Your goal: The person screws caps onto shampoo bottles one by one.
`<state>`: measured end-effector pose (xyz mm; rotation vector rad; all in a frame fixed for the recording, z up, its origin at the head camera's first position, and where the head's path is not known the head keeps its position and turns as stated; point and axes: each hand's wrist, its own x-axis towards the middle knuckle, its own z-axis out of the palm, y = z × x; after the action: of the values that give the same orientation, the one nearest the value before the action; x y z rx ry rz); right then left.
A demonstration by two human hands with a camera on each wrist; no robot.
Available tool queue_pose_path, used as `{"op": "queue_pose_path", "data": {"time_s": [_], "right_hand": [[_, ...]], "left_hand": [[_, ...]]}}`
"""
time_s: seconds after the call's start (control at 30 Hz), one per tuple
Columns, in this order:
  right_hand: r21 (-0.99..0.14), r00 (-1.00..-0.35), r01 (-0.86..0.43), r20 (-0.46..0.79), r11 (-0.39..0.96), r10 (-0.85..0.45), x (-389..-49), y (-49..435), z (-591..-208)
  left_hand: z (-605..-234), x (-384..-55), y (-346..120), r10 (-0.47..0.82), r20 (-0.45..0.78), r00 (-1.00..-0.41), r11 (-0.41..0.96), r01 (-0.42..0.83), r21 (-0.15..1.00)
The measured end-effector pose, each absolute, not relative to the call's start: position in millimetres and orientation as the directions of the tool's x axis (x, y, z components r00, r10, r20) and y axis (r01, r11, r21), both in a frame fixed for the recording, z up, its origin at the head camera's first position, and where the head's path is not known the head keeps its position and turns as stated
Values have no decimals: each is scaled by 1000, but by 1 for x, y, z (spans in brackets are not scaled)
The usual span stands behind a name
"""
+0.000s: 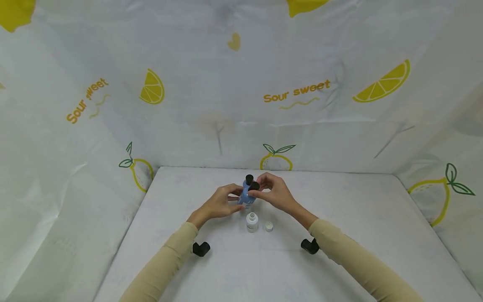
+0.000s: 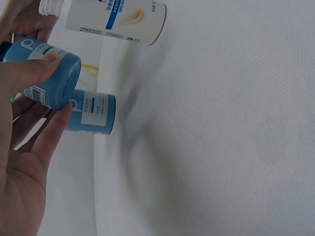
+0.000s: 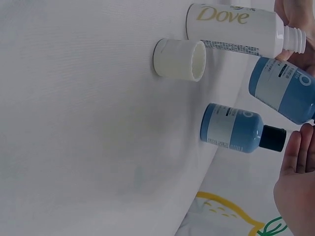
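Observation:
My left hand holds a blue bottle with a white label, tilted, thumb on one side and fingers on the other. At its black cap my right hand pinches with thumb and forefinger. A second blue bottle, its black cap on, stands upright just behind the held one. Nearer the person is a white Dove bottle, upright with its threaded neck uncovered. To the right of that bottle, a white cap rests on the table.
A white cloth covers the table. Behind it rises a pale curtain printed with lemons and lettering. Black cylindrical pieces show beside the left sleeve and the right sleeve.

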<state>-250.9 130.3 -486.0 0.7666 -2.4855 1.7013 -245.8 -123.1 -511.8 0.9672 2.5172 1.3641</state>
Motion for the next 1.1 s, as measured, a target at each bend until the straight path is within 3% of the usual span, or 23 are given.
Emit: {"op": "queue_pose_path", "data": {"time_s": [0.43,0.77,1.1], "right_hand": [[-873,-872,-380,229,305,-432,-250,134,-480],[-884,-754,-436,256,170,-605,-257,144,-473],[-878,-730,-451,261,158,-631,-261,144,-468]], "left_hand": [[-513,-247,-123,581,174,-795,396,463,793],[-512,-247,-125,583,173,-794,401,467,789],[-511,-248,-125,581,188,-792,390,473,790]]}}
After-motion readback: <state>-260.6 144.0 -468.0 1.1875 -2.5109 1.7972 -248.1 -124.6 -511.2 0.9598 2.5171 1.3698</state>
